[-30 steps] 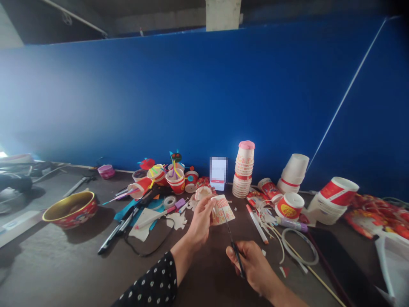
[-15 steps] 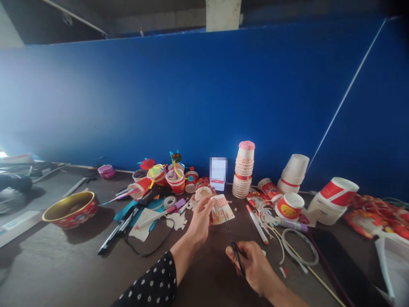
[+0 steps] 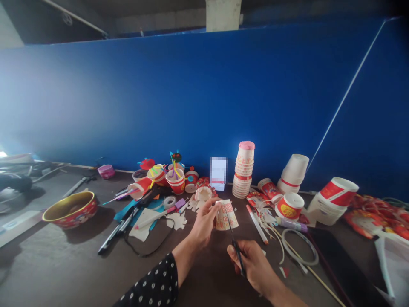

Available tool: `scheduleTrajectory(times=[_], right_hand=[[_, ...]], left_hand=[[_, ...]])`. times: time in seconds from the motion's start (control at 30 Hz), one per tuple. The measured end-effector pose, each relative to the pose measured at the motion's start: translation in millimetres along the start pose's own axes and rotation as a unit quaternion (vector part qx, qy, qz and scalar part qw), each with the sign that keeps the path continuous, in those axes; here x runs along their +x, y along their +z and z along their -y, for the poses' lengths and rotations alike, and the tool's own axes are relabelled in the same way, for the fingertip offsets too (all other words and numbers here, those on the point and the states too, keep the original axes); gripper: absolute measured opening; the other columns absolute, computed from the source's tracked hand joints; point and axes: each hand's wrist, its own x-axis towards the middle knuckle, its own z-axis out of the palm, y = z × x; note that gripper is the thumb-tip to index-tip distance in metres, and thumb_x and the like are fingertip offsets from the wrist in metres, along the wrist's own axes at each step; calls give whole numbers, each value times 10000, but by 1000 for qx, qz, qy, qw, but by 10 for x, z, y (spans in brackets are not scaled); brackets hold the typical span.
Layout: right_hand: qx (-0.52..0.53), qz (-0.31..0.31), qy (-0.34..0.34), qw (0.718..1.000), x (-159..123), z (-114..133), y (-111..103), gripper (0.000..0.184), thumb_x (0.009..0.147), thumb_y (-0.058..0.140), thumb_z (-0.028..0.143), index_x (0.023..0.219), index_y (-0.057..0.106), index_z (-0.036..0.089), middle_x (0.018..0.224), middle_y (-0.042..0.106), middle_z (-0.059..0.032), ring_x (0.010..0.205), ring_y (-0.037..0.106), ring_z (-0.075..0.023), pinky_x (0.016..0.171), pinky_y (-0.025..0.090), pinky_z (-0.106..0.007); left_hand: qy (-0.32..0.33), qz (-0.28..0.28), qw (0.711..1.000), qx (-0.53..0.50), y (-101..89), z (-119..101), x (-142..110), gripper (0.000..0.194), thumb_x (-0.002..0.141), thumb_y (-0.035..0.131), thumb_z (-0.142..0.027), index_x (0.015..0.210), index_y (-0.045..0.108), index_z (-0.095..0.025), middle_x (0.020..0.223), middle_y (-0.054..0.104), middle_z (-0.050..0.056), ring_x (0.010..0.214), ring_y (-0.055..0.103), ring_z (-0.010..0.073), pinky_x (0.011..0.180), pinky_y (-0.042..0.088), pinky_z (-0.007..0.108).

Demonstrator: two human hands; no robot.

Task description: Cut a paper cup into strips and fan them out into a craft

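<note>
My left hand pinches the upper left edge of a curved piece of patterned paper cup, white with red and orange print. A pair of black scissors is in my right hand, fingers wrapped round the handles. The scissor blades point up and away from me and lie across the cup piece. Whether the blades are parted there I cannot make out. Just behind my left hand sits a ragged white cup rim.
A tall stack of paper cups stands behind, beside a propped phone. Markers, cups and a coiled tube lie to the right. At left are a gold-lined bowl, a black tripod and paper scraps.
My left hand and the cup piece have shifted slightly right and toward me. The scissors moved a little right, and their blades now reach further up over the piece.
</note>
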Motion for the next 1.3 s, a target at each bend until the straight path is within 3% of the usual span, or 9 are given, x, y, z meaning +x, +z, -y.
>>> scheduleTrajectory(times=[0.77, 1.3], right_hand=[[-1, -44, 5, 999, 31, -122, 15, 493, 723, 511, 600, 497, 424, 172, 437, 398, 49, 432, 384, -78, 426, 271, -198], [-18, -39, -3, 999, 20, -78, -6, 448, 748, 522, 531, 500, 433, 169, 436, 413, 51, 433, 393, -79, 431, 264, -197]], left_hand=[[10, 12, 1000, 3, -22, 17, 28, 421, 638, 672, -465, 927, 559, -180, 703, 587, -4, 603, 564, 125, 517, 450, 218], [13, 6, 1000, 14, -38, 16, 44, 400, 618, 681, -478, 853, 565, -177, 634, 567, -29, 518, 527, 86, 447, 369, 171]])
